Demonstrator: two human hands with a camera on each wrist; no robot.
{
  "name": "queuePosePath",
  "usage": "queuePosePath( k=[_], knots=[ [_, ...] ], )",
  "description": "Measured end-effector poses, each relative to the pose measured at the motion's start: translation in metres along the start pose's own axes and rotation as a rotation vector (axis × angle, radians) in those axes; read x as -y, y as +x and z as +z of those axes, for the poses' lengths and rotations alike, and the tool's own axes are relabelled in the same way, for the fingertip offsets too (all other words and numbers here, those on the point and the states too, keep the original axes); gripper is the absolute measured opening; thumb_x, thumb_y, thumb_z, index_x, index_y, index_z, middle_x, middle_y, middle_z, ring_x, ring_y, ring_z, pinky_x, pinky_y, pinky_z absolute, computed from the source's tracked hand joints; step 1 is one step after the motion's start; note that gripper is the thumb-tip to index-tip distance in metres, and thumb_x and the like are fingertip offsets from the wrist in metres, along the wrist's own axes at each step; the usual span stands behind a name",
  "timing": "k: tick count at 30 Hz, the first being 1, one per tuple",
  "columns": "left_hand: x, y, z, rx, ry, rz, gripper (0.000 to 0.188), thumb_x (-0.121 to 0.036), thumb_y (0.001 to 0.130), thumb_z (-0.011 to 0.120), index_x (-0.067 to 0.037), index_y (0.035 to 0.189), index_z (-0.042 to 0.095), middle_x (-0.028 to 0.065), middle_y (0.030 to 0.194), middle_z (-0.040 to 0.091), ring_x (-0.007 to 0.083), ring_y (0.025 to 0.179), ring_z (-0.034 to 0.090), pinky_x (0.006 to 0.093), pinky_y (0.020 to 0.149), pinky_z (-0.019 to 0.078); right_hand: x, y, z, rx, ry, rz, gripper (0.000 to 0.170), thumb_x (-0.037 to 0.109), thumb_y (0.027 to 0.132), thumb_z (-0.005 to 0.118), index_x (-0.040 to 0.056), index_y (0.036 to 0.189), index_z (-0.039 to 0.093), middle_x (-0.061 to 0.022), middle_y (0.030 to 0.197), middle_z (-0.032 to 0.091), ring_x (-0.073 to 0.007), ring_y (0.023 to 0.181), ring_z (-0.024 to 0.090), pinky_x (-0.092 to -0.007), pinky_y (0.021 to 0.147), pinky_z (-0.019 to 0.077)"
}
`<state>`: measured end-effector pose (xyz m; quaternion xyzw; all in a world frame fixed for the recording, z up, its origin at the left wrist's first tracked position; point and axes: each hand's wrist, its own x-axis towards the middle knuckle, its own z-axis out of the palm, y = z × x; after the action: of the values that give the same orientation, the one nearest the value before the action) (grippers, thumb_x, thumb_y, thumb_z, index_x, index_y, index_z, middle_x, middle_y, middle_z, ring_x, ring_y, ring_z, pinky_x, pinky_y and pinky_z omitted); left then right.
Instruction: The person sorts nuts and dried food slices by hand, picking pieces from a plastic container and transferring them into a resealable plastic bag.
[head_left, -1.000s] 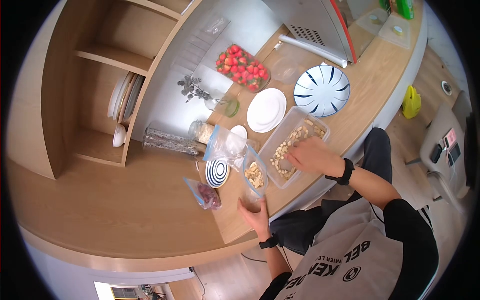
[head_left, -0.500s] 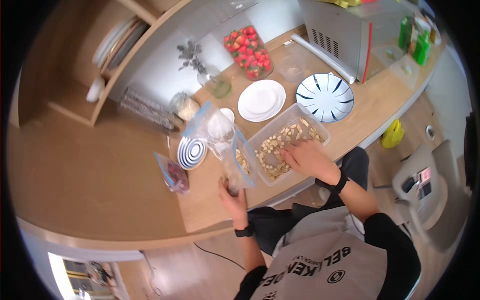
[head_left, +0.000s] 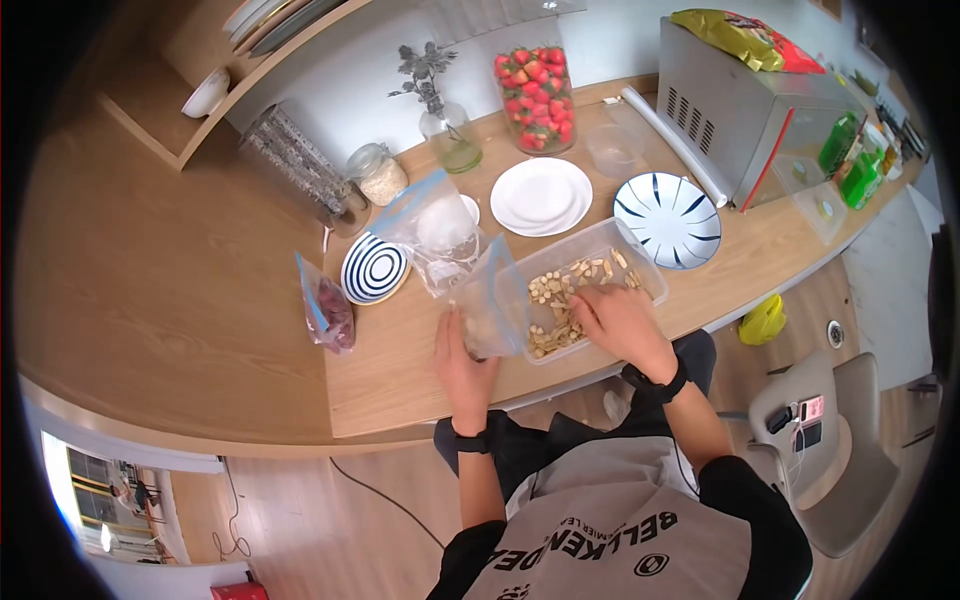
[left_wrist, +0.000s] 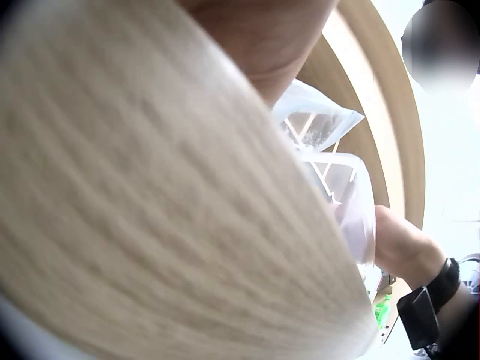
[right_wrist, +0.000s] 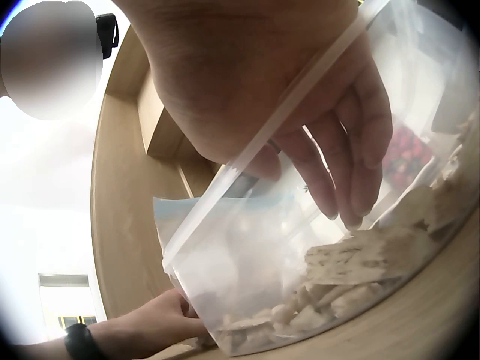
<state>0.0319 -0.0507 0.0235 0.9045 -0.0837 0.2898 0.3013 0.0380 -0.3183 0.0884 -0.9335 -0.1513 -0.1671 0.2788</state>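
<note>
In the head view, a clear tub [head_left: 655,283] holds pale dried pieces [head_left: 548,290]. My right hand [head_left: 622,325] reaches over its near wall, fingers pointing down at the pieces. The right wrist view shows that hand [right_wrist: 330,112] with relaxed, slightly parted fingers just above a broad piece [right_wrist: 360,257], nothing visible between them. Left of the tub stands a blue-edged zip bag [head_left: 497,300], its contents hardly visible. My left hand [head_left: 467,372] grips its lower part, thumb and fingers around it. The left wrist view is mostly tabletop [left_wrist: 150,187].
Behind the tub are white plates [head_left: 540,197], a blue-striped plate [head_left: 668,220] and a strawberry container [head_left: 535,100]. Further left lie a bag of white powder [head_left: 440,235], a ringed plate [head_left: 375,268] and a bag of dark red pieces [head_left: 330,312]. A microwave [head_left: 720,110] stands at right.
The head view has shifted and turned. The zip bag's mouth faces the camera less, so its pieces show less. Both hands keep to their places, the left at the bag, the right in the tub.
</note>
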Motion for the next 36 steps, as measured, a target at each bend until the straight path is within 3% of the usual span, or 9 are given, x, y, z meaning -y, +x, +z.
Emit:
queuePosePath(
  k=[7,10,12,13,16,18,24,31,36],
  knots=[
    [0.001,-0.016,0.011,-0.123,-0.19,-0.222,0.064,-0.011,0.081,0.084,0.003,0.138,0.059,0.0256,0.13,0.068,0.0437,0.122,0.064,0.0462,0.104,0.0518,0.004,0.0,0.003,0.014,0.025,0.057,0.029,0.027,0.102,0.059,0.0077,0.084,0.068,-0.0155,0.074,0.069,-0.0376,0.07,0.069,-0.0498,0.06,0.0506],
    [0.008,-0.027,0.002,-0.107,-0.282,-0.24,0.059,-0.01,0.083,0.082,0.004,0.136,0.061,0.0232,0.125,0.07,0.0375,0.115,0.069,0.0423,0.1,0.0541,0.005,0.003,0.009,0.006,0.021,0.03,0.028,0.027,0.102,0.059,0.0083,0.085,0.068,-0.0148,0.074,0.069,-0.0375,0.068,0.069,-0.0494,0.059,0.0507],
    [0.007,-0.034,-0.007,-0.061,-0.505,-0.418,0.056,-0.009,0.085,0.082,0.004,0.135,0.061,0.0211,0.122,0.072,0.0314,0.11,0.07,0.0394,0.098,0.0544,0.009,0.003,0.012,0.011,0.01,0.031,0.028,0.028,0.103,0.059,0.0086,0.086,0.068,-0.0145,0.074,0.07,-0.0376,0.067,0.069,-0.0491,0.058,0.0508],
    [0.007,-0.036,-0.007,-0.063,-0.509,-0.425,0.056,-0.009,0.085,0.082,0.004,0.135,0.061,0.0211,0.122,0.072,0.0314,0.11,0.07,0.0394,0.098,0.0544,0.013,0.003,0.014,0.022,0.001,0.018,0.031,0.031,0.104,0.057,0.0087,0.086,0.069,-0.0149,0.073,0.07,-0.0369,0.064,0.069,-0.049,0.057,0.0514],
    [0.006,-0.039,-0.012,-0.078,-0.524,-0.425,0.057,-0.008,0.085,0.082,0.004,0.137,0.06,0.0199,0.122,0.072,0.0276,0.109,0.07,0.0376,0.097,0.0539,0.02,0.006,0.019,0.03,-0.002,0.001,0.035,0.033,0.106,0.056,0.0083,0.086,0.069,-0.0147,0.073,0.07,-0.0361,0.06,0.068,-0.0483,0.056,0.0519],
    [0.0,-0.037,-0.012,-0.032,-0.355,-0.39,0.06,-0.008,0.084,0.083,0.004,0.138,0.059,0.0211,0.124,0.071,0.031,0.111,0.07,0.039,0.099,0.0538,0.023,0.007,0.022,0.029,0.004,-0.011,0.035,0.033,0.106,0.056,0.0078,0.085,0.069,-0.0142,0.073,0.07,-0.036,0.06,0.068,-0.0478,0.055,0.0519],
    [0.005,-0.039,-0.005,-0.066,-0.245,-0.213,0.066,-0.012,0.08,0.084,0.003,0.139,0.058,0.0247,0.132,0.067,0.0408,0.12,0.066,0.0443,0.103,0.0518,0.022,0.004,0.022,0.026,0.026,-0.006,0.032,0.03,0.105,0.057,0.0087,0.083,0.066,-0.0137,0.069,0.068,-0.0372,0.061,0.067,-0.0474,0.056,0.0499],
    [-0.001,-0.038,0.0,-0.074,-0.057,-0.084,0.064,-0.017,0.082,0.084,0.004,0.138,0.059,0.0223,0.138,0.064,0.0417,0.121,0.065,0.046,0.102,0.0525,0.022,0.003,0.019,0.057,-0.006,-0.005,0.032,0.03,0.104,0.059,0.0091,0.081,0.065,-0.0142,0.065,0.066,-0.0371,0.059,0.066,-0.0481,0.054,0.0493],
    [0.002,-0.037,-0.001,-0.084,-0.05,-0.044,0.071,-0.015,0.079,0.081,0.005,0.143,0.055,0.0274,0.136,0.064,0.0459,0.122,0.063,0.0494,0.105,0.0489,0.023,0.003,0.019,0.064,-0.001,0.014,0.032,0.029,0.104,0.06,0.0089,0.081,0.066,-0.0147,0.065,0.066,-0.0373,0.059,0.066,-0.0481,0.054,0.0494]
  ],
)
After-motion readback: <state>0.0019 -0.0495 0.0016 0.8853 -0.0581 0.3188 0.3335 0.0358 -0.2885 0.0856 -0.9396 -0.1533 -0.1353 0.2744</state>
